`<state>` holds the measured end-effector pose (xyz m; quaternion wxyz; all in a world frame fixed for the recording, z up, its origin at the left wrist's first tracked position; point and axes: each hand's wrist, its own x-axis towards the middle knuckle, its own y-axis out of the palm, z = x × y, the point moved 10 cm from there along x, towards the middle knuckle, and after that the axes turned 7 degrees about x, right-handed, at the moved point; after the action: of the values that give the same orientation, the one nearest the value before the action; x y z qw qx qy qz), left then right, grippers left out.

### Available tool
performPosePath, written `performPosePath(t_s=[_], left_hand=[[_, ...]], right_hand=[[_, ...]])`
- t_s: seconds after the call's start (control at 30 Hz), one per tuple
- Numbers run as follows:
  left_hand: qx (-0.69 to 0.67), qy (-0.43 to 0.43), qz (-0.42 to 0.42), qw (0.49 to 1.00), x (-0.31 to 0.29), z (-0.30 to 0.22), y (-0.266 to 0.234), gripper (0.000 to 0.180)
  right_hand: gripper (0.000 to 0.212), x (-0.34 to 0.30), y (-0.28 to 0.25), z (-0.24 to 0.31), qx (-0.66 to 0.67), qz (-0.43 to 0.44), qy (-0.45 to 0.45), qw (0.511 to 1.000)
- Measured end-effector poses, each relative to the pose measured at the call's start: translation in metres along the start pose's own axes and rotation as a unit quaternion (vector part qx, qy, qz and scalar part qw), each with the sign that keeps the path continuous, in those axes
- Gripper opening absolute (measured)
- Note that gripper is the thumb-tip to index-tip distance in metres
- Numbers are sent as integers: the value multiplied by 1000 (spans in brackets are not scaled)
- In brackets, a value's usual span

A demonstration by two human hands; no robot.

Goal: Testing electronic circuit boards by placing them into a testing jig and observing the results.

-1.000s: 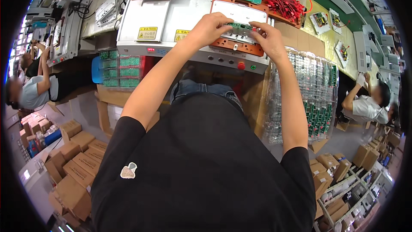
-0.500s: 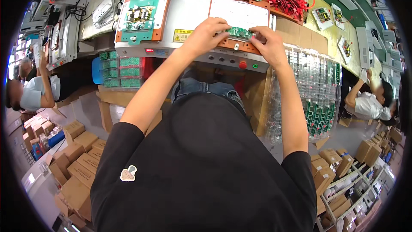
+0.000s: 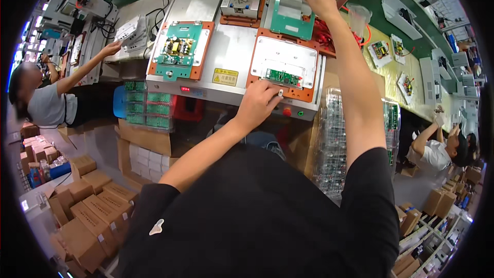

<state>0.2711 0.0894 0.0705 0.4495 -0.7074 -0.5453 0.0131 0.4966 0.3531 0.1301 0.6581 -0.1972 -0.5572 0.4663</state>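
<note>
A small green circuit board (image 3: 283,76) lies at the front of a white fixture plate (image 3: 283,54) set in an orange frame (image 3: 253,75). My left hand (image 3: 257,104) is at that frame's front edge, with thumb and forefinger closed round a small metal knob (image 3: 281,93). Farther back, my right hand (image 3: 323,2) reaches to the far right edge of a green cover plate (image 3: 291,18) with a rectangular cutout. Its fingers and thumb grip that edge. The cover stands behind the white plate. Under my hands is a grey metal machine (image 3: 231,46).
Left on the machine, a second fixture (image 3: 178,46) holds a populated board. Red leads (image 3: 325,38) lie beside my right forearm. Trays of boards stand below: green stacks (image 3: 149,104) left, clear trays (image 3: 334,139) right. Co-workers sit at both sides; cartons (image 3: 98,211) are piled behind left.
My right hand has left the circuit board and gone up to the green cover's far edge. My left hand has moved off the board to the knob. The board now lies on the white plate.
</note>
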Motion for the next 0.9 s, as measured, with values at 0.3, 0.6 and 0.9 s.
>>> performPosePath(t_s=[0.3,0.6,0.9], left_hand=[[-12,28,-26,999,5,-17,-10,23],[-46,-27,-27,998,13,-20,-61,20],[-11,129,131,983,16,-9,29,20]], right_hand=[[26,-103,-152,105,210,-59,-44,975],[36,-275,-103,173,143,118,-6,983],[29,-294,-94,115,234,45,196,951]])
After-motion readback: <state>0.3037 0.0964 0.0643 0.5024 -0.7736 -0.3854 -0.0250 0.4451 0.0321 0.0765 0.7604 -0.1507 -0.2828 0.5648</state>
